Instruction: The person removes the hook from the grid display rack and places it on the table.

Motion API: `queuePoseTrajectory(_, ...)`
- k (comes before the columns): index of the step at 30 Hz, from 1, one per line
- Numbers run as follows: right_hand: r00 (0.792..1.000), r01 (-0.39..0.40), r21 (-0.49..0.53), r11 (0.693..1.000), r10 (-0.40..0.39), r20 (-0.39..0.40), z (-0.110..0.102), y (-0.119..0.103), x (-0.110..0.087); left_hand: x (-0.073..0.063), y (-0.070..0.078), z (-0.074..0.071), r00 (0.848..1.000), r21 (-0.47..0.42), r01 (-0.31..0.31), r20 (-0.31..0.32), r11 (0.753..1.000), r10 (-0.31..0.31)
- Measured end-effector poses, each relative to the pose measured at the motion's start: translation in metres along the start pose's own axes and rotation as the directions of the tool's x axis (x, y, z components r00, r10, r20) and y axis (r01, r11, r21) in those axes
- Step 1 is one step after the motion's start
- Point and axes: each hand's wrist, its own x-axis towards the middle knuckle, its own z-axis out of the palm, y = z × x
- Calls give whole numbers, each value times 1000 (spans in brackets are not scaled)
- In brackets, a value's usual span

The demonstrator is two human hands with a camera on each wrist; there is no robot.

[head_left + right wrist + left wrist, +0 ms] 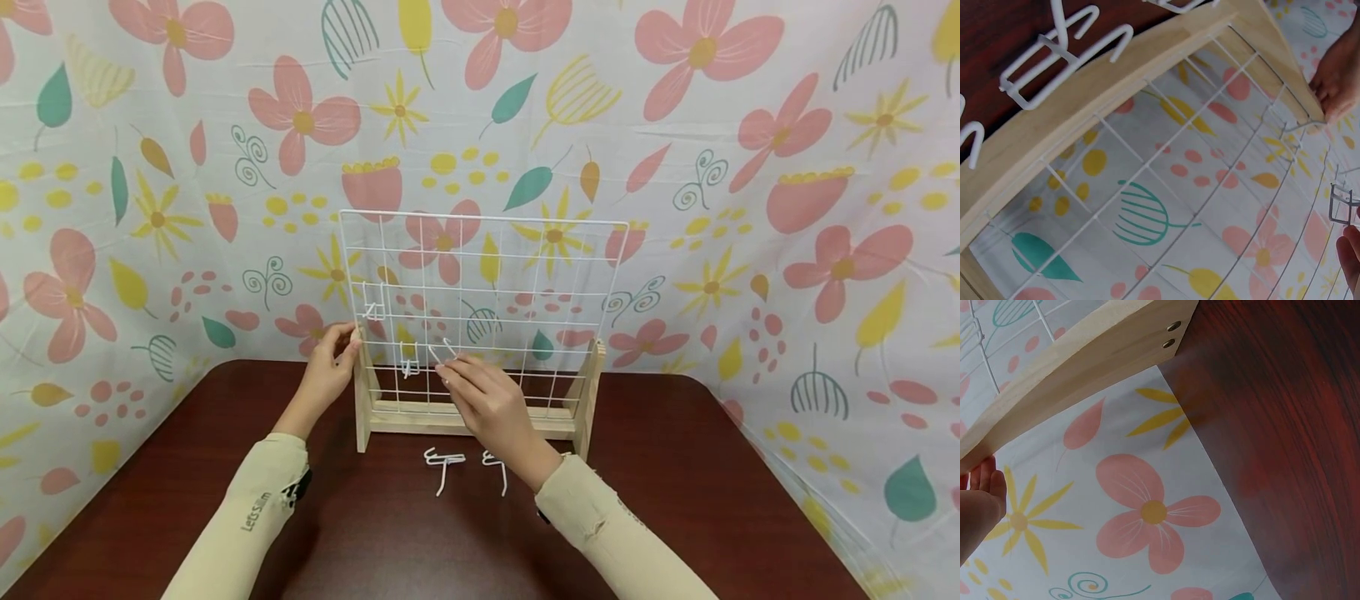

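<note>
A white wire grid panel (pixel 480 292) stands upright in a pale wooden stand (pixel 480 425). My left hand (pixel 330 358) grips the upper end of the stand's left post (pixel 1079 375), fingers at its outer edge. In front of the grid's lower middle, my right hand (pixel 491 408) pinches a white wire hook (pixel 442 350); the right wrist view catches only its fingers (pixel 1350 250) and that hook (pixel 1341 203) at the right edge. Two similar hooks hang on the grid's left part, an upper hook (pixel 373 310) and a lower hook (pixel 408 365).
On the dark red-brown table (pixel 390 542), in front of the stand, lie two more white hooks, a left one (pixel 445 462) and a right one (pixel 495 462) beneath the right forearm. A flower-patterned cloth (pixel 675 275) hangs behind the table and along both sides.
</note>
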Motion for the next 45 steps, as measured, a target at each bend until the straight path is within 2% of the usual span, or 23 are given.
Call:
queuePoseTrajectory(2, 1000, 7, 4, 1000, -7, 1, 1, -1, -2, 2, -7, 0, 1000, 6, -14, -8, 1000, 14)
queuePoseTrajectory(10, 999, 26, -9, 1000, -26, 33, 3, -7, -13, 2, -10, 2, 998, 26, -59, -33, 998, 60)
queuePoseTrajectory(24, 993, 51, 8, 999, -51, 107, 4, -14, -27, 1, -12, 1, 1000, 11, -21, -2, 1000, 21)
queuePoseTrajectory(45, 979, 124, -6, 992, -121, 164, 11, -18, -38, 2, -10, 1, 1000, -21, 21, 7, 1000, -21)
